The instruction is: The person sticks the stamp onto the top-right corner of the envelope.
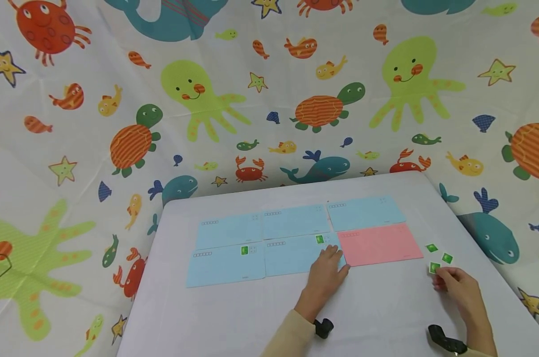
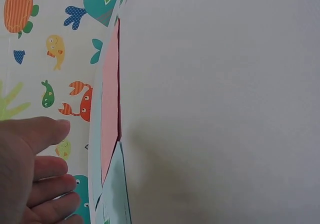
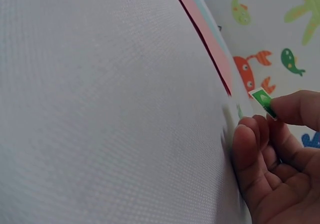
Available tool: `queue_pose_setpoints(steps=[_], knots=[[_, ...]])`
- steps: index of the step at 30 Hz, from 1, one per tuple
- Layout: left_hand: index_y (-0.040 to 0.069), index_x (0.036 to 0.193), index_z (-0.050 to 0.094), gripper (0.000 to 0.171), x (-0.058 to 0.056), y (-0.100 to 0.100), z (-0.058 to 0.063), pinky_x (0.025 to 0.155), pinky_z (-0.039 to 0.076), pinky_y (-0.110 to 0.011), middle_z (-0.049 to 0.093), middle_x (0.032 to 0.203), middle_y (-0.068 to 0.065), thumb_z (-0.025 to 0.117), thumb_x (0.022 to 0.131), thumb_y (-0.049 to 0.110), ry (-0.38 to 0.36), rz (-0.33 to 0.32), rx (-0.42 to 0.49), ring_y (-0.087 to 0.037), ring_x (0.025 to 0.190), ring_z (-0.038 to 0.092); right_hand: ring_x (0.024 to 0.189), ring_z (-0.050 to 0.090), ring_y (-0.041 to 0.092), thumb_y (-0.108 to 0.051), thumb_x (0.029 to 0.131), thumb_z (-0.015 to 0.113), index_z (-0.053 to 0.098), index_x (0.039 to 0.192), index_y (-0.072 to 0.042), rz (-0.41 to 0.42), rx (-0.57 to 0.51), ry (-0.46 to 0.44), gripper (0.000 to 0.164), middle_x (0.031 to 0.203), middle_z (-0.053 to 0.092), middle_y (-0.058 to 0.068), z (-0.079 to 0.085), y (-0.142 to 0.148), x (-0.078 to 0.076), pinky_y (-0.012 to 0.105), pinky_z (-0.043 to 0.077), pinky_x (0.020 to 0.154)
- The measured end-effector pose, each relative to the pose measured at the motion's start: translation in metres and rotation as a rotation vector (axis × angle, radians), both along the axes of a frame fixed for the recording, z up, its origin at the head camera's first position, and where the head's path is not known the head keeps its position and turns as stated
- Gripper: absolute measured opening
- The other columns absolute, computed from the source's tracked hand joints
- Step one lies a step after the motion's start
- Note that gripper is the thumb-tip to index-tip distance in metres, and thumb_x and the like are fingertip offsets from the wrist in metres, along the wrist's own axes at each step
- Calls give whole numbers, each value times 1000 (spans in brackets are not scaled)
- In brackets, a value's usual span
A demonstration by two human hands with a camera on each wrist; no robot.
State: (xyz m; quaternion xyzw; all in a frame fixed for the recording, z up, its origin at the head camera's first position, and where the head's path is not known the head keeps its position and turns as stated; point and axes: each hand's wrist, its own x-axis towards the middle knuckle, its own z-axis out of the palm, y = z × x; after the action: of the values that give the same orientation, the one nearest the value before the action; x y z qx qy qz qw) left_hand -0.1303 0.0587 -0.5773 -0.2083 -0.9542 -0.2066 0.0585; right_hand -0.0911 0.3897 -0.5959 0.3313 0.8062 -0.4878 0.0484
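My right hand (image 1: 463,292) pinches a small green stamp (image 1: 434,267) between thumb and fingers, over the table's right side. In the right wrist view the stamp (image 3: 261,99) sticks out past the thumb tip. Two more green stamps, one (image 1: 432,248) farther back and one (image 1: 448,258) to its right, lie loose close by. With fingers extended, my left hand (image 1: 325,277) rests at the right end of the lower middle blue envelope (image 1: 291,263), beside the pink envelope (image 1: 381,245). That blue envelope bears a green stamp (image 1: 320,239) near its top right corner.
Another blue envelope (image 1: 226,270) at lower left also carries a green stamp (image 1: 244,250). Behind stand three blue envelopes in a row, one (image 1: 365,214) at its right end. A white cloth covers the table (image 1: 207,322); a sea-animal curtain (image 1: 269,109) hangs behind.
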Motion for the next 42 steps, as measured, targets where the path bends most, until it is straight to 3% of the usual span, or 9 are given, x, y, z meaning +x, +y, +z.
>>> queue_pose_setpoints(steps=[9,13,22,33,38,42], knots=[[7,129,67,42,-5,18,-7,112,46,-32,60,144,-6,65,98,35,-41,-1,8,-20,137,54,69,62,7,-45,104,46,48,133,4,4,21,-4,57,87,65,1,-13,9,-4,18,53,60],[6,127,67,42,-6,22,-10,113,45,-32,61,143,-7,65,97,36,-26,-7,-18,-21,137,54,68,62,6,-45,104,46,48,133,5,15,14,3,57,85,65,-1,-12,7,-1,17,54,61],[8,126,69,40,-7,27,-12,109,49,-31,62,142,-4,64,98,35,-69,7,-19,-19,135,57,70,63,5,-47,104,45,45,135,6,50,-20,8,62,85,66,-3,-8,7,3,14,55,63],[7,121,71,37,-9,30,-19,106,50,-28,64,138,-3,66,97,34,-31,6,-53,-18,131,60,69,58,7,-42,105,48,50,133,8,87,98,18,58,89,68,7,9,1,3,16,50,55],[6,123,70,37,-11,30,-22,103,53,-27,66,136,-3,66,97,33,1,8,-74,-18,128,62,67,57,4,-41,104,48,51,132,10,99,149,85,58,91,68,9,17,-5,-1,18,52,55],[7,121,71,35,-12,30,-23,101,54,-27,67,134,-2,66,97,31,11,20,-83,-17,126,63,67,59,1,-41,104,50,52,131,9,117,151,142,57,87,67,2,19,-11,-5,17,54,58]])
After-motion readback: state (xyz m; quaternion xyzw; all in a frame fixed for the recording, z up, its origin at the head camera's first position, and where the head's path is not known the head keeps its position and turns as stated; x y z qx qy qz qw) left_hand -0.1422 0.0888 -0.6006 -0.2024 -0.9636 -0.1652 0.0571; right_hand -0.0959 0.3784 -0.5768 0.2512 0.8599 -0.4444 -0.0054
